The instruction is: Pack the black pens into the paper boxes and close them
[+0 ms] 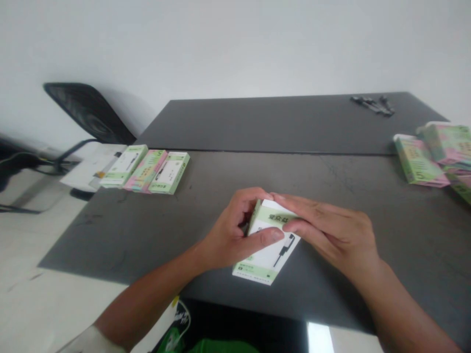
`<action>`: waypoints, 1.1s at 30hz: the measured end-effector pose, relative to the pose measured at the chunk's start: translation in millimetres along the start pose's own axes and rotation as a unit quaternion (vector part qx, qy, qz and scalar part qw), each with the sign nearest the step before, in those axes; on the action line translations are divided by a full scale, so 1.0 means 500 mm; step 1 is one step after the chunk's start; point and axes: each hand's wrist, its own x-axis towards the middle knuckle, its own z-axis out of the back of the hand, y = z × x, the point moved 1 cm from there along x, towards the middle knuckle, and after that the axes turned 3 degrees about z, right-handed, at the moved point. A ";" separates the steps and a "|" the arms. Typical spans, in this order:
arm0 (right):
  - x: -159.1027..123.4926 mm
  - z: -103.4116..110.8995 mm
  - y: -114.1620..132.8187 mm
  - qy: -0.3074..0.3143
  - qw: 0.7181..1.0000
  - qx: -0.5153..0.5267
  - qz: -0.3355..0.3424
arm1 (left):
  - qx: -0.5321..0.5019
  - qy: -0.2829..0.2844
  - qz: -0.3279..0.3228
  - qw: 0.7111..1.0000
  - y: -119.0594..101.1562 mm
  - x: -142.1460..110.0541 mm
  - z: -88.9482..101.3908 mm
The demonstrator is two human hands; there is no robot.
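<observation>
A small white and green box (265, 255) with a black pen printed on it lies on the dark grey table (331, 181), near the front edge. My left hand (231, 235) grips its left side, thumb pressed across the top face. My right hand (331, 230) lies over the box's far end, fingers closed on the green band. Both hands hold the same box.
Three similar boxes (147, 169), green and pink, lie side by side at the table's left edge. A pile of more boxes (437, 152) sits at the right edge. Several small dark items (373, 104) lie at the far right. A black chair (88, 117) stands to the left.
</observation>
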 end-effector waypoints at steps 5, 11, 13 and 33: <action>0.000 -0.007 -0.006 -0.005 1.000 0.021 -0.016 | 0.014 0.000 0.012 1.000 0.011 -0.002 0.001; 0.001 -0.024 -0.004 -0.053 0.997 0.019 -0.059 | 0.030 -0.005 0.013 0.999 0.020 -0.001 0.006; 0.001 -0.029 -0.003 -0.050 0.997 0.001 -0.061 | 0.047 -0.012 -0.001 0.999 0.019 0.001 0.006; 0.000 -0.028 0.001 -0.033 0.999 0.014 -0.016 | 0.072 -0.017 -0.056 0.996 0.007 0.008 0.003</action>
